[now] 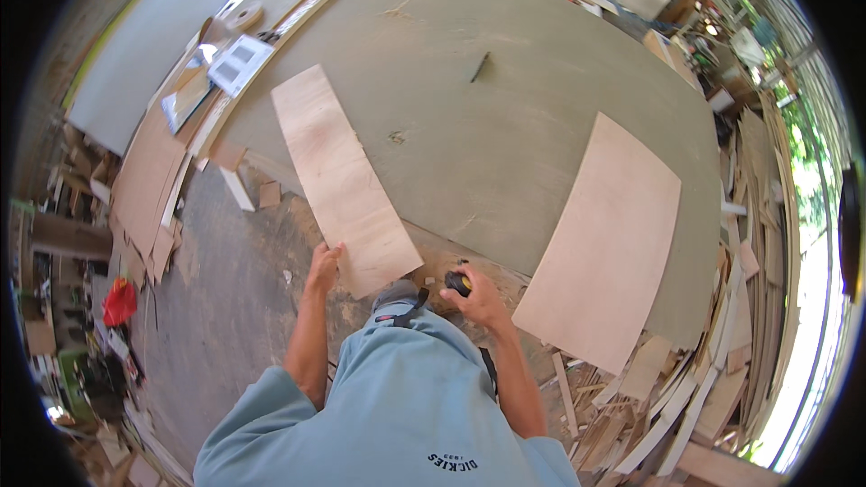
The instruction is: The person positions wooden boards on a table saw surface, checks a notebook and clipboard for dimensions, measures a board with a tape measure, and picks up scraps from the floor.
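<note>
My left hand (pixel 324 267) grips the near left corner of a long narrow plywood strip (pixel 338 176) that lies across the edge of a large grey-green board (pixel 487 126). My right hand (pixel 478 299) is closed around a small black and yellow tape measure (pixel 457 282) just beyond my raised knee, close to the strip's near right corner. A wider pale plywood panel (pixel 603 243) lies on the board to the right. A dark pencil (pixel 480 67) rests further out on the board.
Offcuts and wood strips (pixel 686 397) are piled at the right. Stacked plywood sheets (pixel 149 185), a white panel (pixel 144 45) and a tape roll (pixel 244 16) sit at the left. A red object (pixel 119 302) lies on the concrete floor (pixel 225 307).
</note>
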The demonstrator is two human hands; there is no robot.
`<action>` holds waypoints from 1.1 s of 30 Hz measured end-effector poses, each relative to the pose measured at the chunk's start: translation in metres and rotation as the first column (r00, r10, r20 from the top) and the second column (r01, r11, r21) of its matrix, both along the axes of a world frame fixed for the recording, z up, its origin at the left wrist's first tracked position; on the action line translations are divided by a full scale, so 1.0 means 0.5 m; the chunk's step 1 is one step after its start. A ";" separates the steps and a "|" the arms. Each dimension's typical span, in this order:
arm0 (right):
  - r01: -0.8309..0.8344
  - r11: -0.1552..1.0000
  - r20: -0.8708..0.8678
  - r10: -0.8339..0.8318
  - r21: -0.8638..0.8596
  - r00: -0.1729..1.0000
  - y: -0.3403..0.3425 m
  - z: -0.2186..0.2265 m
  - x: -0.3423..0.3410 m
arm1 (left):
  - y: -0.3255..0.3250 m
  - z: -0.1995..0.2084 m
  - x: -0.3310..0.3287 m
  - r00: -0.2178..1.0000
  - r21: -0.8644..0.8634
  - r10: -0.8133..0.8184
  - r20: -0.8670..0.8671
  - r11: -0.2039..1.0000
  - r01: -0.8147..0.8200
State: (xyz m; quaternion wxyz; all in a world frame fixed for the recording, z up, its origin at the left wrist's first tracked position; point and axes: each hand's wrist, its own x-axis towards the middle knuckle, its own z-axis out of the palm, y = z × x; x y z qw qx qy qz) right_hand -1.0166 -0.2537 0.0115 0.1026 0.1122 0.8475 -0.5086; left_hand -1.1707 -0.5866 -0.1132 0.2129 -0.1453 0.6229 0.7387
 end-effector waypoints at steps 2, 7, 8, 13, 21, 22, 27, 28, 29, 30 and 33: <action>-0.135 0.991 -0.100 0.137 0.021 0.986 -0.026 -0.021 -0.059 | -0.036 0.014 0.012 0.988 -0.118 0.147 -0.044 0.981 -0.152; -0.358 0.934 -0.133 0.357 0.012 0.925 -0.136 -0.043 -0.199 | -0.064 0.026 0.032 0.885 -0.329 0.413 -0.214 0.823 -0.464; -0.403 0.915 -0.138 0.400 0.005 0.906 -0.158 -0.046 -0.222 | -0.058 0.029 0.040 0.870 -0.362 0.394 -0.296 0.797 -0.483; -0.575 0.817 -0.147 0.574 0.043 0.805 -0.237 -0.050 -0.314 | 0.024 0.141 0.079 0.856 -0.641 0.042 -0.515 0.644 -0.417; -0.723 0.680 -0.161 0.705 -0.122 0.691 -0.270 -0.040 -0.370 | 0.031 0.199 0.089 0.908 -0.359 0.054 -0.416 0.907 -0.218; -0.732 0.667 -0.154 0.716 -0.135 0.681 -0.267 -0.038 -0.372 | 0.019 0.186 0.085 0.906 -0.358 0.008 -0.422 0.917 -0.175; -0.727 0.687 -0.031 0.727 0.010 0.686 -0.221 -0.030 -0.371 | -0.008 0.155 0.090 0.900 -0.357 0.073 -0.429 0.902 -0.243; -0.709 0.699 -0.015 0.713 0.090 0.701 -0.197 -0.023 -0.368 | -0.018 0.140 0.093 0.891 -0.447 0.081 -0.447 0.843 -0.301; -0.688 0.706 -0.003 0.699 0.168 0.715 -0.174 -0.017 -0.364 | -0.035 0.110 0.097 0.881 -0.531 0.085 -0.466 0.770 -0.355; -0.649 0.718 0.018 0.667 0.253 0.745 -0.153 -0.014 -0.361 | -0.050 0.080 0.102 0.871 -0.607 0.084 -0.484 0.685 -0.403; -0.523 0.706 0.042 0.575 0.477 0.817 -0.099 -0.013 -0.357 | -0.074 0.024 0.112 0.868 -0.566 0.341 -0.360 0.660 -0.494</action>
